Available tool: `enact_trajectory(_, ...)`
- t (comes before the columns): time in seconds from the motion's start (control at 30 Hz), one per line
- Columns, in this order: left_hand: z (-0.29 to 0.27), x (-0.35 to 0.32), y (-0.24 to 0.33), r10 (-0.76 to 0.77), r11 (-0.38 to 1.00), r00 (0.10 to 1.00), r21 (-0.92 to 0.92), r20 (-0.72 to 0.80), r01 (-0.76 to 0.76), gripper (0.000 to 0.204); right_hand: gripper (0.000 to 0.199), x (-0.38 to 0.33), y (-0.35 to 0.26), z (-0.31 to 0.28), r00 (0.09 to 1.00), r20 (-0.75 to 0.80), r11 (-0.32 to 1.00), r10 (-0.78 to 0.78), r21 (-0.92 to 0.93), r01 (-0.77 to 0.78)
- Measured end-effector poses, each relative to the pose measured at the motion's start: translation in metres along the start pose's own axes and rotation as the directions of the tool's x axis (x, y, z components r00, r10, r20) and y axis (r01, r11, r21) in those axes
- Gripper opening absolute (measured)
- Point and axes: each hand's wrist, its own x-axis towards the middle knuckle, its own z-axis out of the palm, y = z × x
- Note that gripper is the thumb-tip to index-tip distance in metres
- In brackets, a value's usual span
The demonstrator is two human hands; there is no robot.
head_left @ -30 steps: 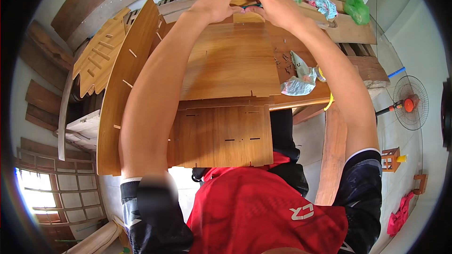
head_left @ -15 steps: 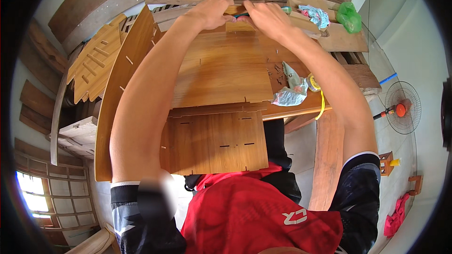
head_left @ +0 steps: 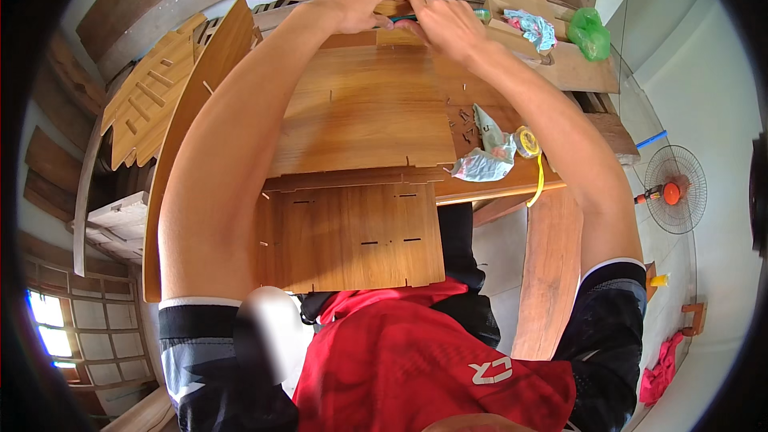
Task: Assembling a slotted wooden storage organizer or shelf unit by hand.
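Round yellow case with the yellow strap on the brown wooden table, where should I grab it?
Probably best: pinch the round yellow case by its curved rim, coming from above, since its top is uncovered. I'd avoid the left, where the crumpled pale plastic bag lies close, and the thin yellow strap, which hangs over the near edge of the brown wooden table.

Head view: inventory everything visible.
Slotted panels: several, brown, centre, left
Screws: several, dark, right of centre
Opened packet: one, pale, beside screws
Tape measure: one, yellow, beside packet
Plastic bag: one, green, upper right
Crumpled packet: one, pale, near bag
Fan: one, orange hub, right
Cloth: one, pink, lower right
Planks: several, brown, around panels
Small item: one, teal, between hands
Shirt: one, red, bottom centre
Left hand: one, bare, top centre
Right hand: one, bare, top centre
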Motion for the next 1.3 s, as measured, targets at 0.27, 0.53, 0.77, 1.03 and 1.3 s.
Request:
enact_trajectory(0.27,-0.029,0.023,0.021,-0.162,0.987,0.927,0.071,0.338,0.146,0.058,0.043,0.008,0.015,-0.01,0.999,0.039,0.982,-0.033,0.186,0.026)
enact_trajectory(0.53,-0.013,-0.013,-0.042,-0.033,0.992,0.947,-0.105,0.321,0.07,0.062,0.055,-0.031,0.004,0.014,0.988,-0.112,0.953,0.11,0.294,-0.073)
enact_trajectory(0.77,-0.071,-0.166,0.003,-0.156,0.988,0.983,0.019,0.095,0.154,0.066,0.044,-0.105,-0.033,-0.016,0.929,-0.03,0.676,0.369,0.694,-0.246)
enact_trajectory(1.03,-0.123,-0.326,0.11,-0.186,0.977,0.964,0.064,-0.191,0.201,0.083,0.013,-0.207,0.003,0.01,0.925,0.011,0.782,0.38,0.531,-0.327)
enact_trajectory(1.3,0.032,-0.416,0.129,-0.639,0.728,0.469,-0.677,-0.61,0.11,0.118,0.026,-0.206,0.029,0.073,0.841,0.076,0.84,0.536,0.054,-0.54)
